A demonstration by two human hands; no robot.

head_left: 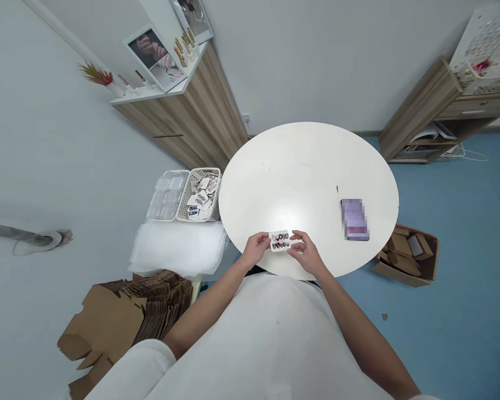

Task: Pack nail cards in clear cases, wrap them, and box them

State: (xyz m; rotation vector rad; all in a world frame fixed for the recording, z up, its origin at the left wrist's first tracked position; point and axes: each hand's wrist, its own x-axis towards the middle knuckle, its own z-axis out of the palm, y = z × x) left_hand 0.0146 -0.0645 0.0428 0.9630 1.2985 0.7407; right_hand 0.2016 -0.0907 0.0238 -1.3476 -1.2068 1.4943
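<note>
A small white card of press-on nails (pixel 280 245), with two rows of dark and pink patterned nails, is at the near edge of the round white table (pixel 300 166). My left hand (pixel 256 248) pinches the card's left edge between thumb and fingers. At its right edge is my right hand (pixel 306 253), with thumb and fingers apart. Those fingertips come close to the card's right corners; whether they touch it is too small to make out.
A purple pixelated item (pixel 354 220) lies on the table's right side. To the left stand a white basket (pixel 185 203) of nail cards, clear plastic trays (pixel 166 194), white sheets (pixel 175 247) and flattened cardboard boxes (pixel 108 316). An open carton (pixel 427 272) is on the right floor.
</note>
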